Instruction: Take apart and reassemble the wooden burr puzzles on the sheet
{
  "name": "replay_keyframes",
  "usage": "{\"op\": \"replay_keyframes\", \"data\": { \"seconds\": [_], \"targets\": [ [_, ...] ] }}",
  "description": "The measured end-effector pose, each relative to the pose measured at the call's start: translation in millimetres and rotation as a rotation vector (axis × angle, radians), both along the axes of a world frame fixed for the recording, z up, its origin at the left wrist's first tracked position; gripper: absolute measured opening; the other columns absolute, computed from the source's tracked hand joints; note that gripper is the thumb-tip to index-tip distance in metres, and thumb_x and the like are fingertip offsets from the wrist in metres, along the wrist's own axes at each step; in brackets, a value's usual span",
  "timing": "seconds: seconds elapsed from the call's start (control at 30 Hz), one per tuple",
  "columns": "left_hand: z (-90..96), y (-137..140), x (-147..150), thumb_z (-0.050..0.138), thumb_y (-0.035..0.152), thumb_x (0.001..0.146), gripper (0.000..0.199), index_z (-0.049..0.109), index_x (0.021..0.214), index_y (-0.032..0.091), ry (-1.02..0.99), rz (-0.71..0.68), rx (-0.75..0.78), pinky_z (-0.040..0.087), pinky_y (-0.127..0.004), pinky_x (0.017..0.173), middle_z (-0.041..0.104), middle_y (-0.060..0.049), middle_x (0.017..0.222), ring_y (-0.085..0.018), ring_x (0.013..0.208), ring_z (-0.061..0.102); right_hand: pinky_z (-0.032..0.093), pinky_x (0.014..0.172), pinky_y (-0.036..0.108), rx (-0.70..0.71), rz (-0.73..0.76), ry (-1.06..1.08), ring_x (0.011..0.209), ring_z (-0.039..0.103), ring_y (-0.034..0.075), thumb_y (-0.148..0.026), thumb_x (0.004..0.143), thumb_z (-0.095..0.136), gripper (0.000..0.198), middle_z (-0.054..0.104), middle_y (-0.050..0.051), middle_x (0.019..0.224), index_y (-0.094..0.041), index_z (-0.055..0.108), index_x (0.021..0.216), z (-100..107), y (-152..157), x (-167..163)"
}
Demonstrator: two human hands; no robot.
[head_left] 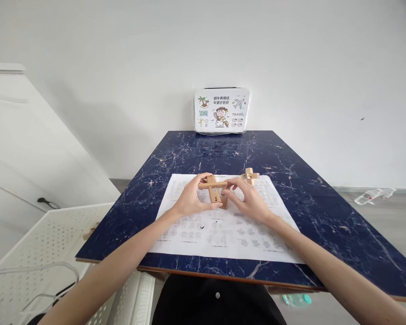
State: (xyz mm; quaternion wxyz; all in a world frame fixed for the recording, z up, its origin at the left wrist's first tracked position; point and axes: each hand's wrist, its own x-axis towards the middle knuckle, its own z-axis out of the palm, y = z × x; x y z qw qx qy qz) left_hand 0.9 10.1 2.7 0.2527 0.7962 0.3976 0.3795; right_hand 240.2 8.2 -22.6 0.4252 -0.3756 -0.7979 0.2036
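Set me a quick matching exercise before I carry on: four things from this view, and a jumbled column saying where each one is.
Things
1. Held wooden blocks
2. Cross-shaped wooden piece
3. Printed sheet
4. White cartoon case

Places
A. Flat on the dark blue tabletop, beneath the hands
B. Standing at the tabletop's far end, before the wall
C. Between the left hand and the right hand
D. Just beyond the right hand, near the sheet's far edge

Pairs: 1-C, 2-D, 3-A, 4-B
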Motion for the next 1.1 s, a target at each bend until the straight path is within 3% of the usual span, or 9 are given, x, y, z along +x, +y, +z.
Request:
{"op": "replay_keyframes", "data": {
  "seconds": [0.13,0.4,0.53,0.7,0.77,0.83,0.93,1.0,1.1],
  "targets": [
    [1.0,-1.6,1.3,0.094,0.052,0.066,0.087,0.054,0.139,0.024,0.026,-0.084,-0.056,0.048,-0.056,0.111,0.063,-0.013,0.141,-0.037,0.13,0.061,0.052,0.077,0.037,0.021,0.002,-0.067,0.082,0.067,0.022,-0.036,0.108,0.05,0.02,0.074,0.006,0.093,-0.022,0.064,0.113,-0.7,-3.1,-1.5],
    [-0.2,-1.7,-0.1,0.096,0.052,0.063,0.088,0.058,0.137,0.023,0.042,-0.137,-0.15,0.047,-0.056,0.111,0.064,-0.014,0.139,-0.037,0.128,0.062,0.043,0.069,0.033,0.11,-0.181,-0.141,0.072,0.065,0.02,-0.037,0.106,0.054,0.022,0.073,0.004,0.083,-0.021,0.069,0.1,-5.9,-1.5,-4.3],
    [-2.2,0.1,1.2,0.098,0.052,0.06,0.087,0.061,0.134,0.025,0.044,-0.151,-0.055,0.045,-0.06,0.113,0.061,-0.014,0.141,-0.038,0.131,0.057,0.042,0.067,0.032,0.085,-0.243,-0.158,0.067,0.064,0.019,-0.039,0.105,0.055,0.024,0.073,0.003,0.079,-0.021,0.069,0.098,-6.7,0.4,-4.7],
    [-6.1,0.8,1.8,0.097,0.057,0.06,0.093,0.057,0.139,0.029,0.064,-0.19,0.035,0.034,-0.065,0.12,0.048,-0.014,0.154,-0.041,0.147,0.039,0.043,0.068,0.032,0.085,-0.231,-0.133,0.068,0.063,0.019,-0.037,0.105,0.055,0.022,0.074,0.003,0.082,-0.021,0.068,0.1,-8.8,2.1,-5.2],
    [-7.2,-1.3,3.1,0.095,0.061,0.062,0.101,0.048,0.145,0.028,0.023,-0.152,0.046,0.035,-0.064,0.121,0.039,-0.016,0.159,-0.041,0.149,0.036,0.044,0.068,0.032,0.097,-0.22,-0.106,0.068,0.063,0.019,-0.037,0.106,0.054,0.022,0.073,0.004,0.082,-0.021,0.067,0.101,-8.6,2.4,-4.4],
    [-6.9,-3.9,5.5,0.085,0.064,0.075,0.088,0.045,0.143,0.025,-0.067,-0.058,0.06,0.042,-0.057,0.115,0.043,-0.018,0.152,-0.035,0.14,0.046,0.044,0.067,0.032,0.129,-0.228,-0.078,0.067,0.063,0.019,-0.036,0.107,0.053,0.022,0.072,0.004,0.08,-0.02,0.066,0.101,-7.2,1.5,-3.8],
    [-5.1,-5.8,9.3,0.059,0.057,0.101,0.036,0.055,0.111,0.022,-0.119,0.096,0.028,0.053,-0.04,0.086,0.061,-0.009,0.111,-0.022,0.099,0.062,0.044,0.065,0.032,0.21,-0.227,-0.062,0.066,0.062,0.018,-0.035,0.107,0.054,0.019,0.07,0.004,0.081,-0.02,0.065,0.102,-4.3,-2.6,-5.0],
    [-4.3,-5.6,10.7,0.053,0.052,0.105,0.033,0.053,0.091,0.021,-0.105,0.2,0.094,0.049,-0.034,0.074,0.059,-0.004,0.094,-0.018,0.084,0.057,0.045,0.064,0.032,0.251,-0.21,-0.059,0.066,0.063,0.018,-0.033,0.106,0.055,0.016,0.071,0.004,0.082,-0.021,0.065,0.101,-3.2,-6.0,-7.1],
    [-4.2,-4.8,11.3,0.056,0.05,0.104,0.035,0.051,0.085,0.021,-0.112,0.324,0.236,0.046,-0.032,0.072,0.057,-0.004,0.092,-0.017,0.082,0.055,0.047,0.064,0.031,0.257,-0.204,-0.039,0.065,0.065,0.017,-0.03,0.106,0.057,0.011,0.072,0.003,0.081,-0.021,0.064,0.102,-3.1,-9.2,-9.5]
  ]
}}
